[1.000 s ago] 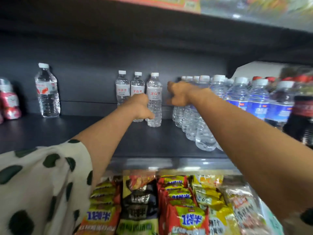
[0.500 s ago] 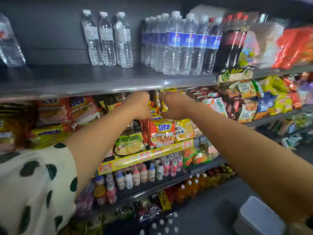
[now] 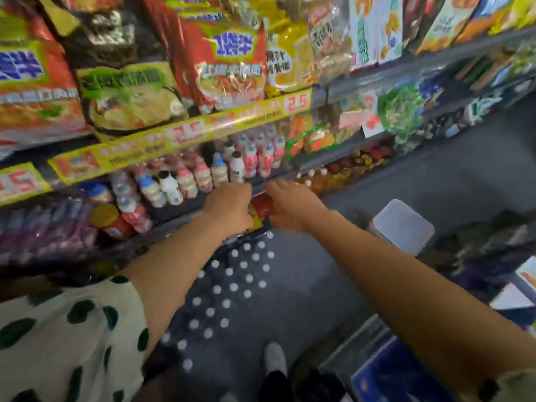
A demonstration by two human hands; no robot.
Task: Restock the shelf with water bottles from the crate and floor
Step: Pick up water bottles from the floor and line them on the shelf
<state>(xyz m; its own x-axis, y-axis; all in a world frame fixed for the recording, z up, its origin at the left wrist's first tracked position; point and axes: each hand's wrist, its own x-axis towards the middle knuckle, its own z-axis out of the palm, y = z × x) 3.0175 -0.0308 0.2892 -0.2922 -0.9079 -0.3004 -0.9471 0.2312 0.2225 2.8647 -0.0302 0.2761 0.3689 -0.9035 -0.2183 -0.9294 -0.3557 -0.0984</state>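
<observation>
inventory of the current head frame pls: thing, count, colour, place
water bottles: many, only white caps clear, on the floor below the hands
noodle packets: several, red, yellow and green, upper shelf
price strip: one, yellow with red 2.5, shelf edge
small drink bottles: many, white and pink, middle shelf
white box: one, on the floor at right
shoe: one, pale, bottom centre
left hand: empty, fingers curled
right hand: empty, fingers loose

Motion blur smears the water bottles below the left hand, showing only white caps; both hands' fingers are too blurred to read.
</observation>
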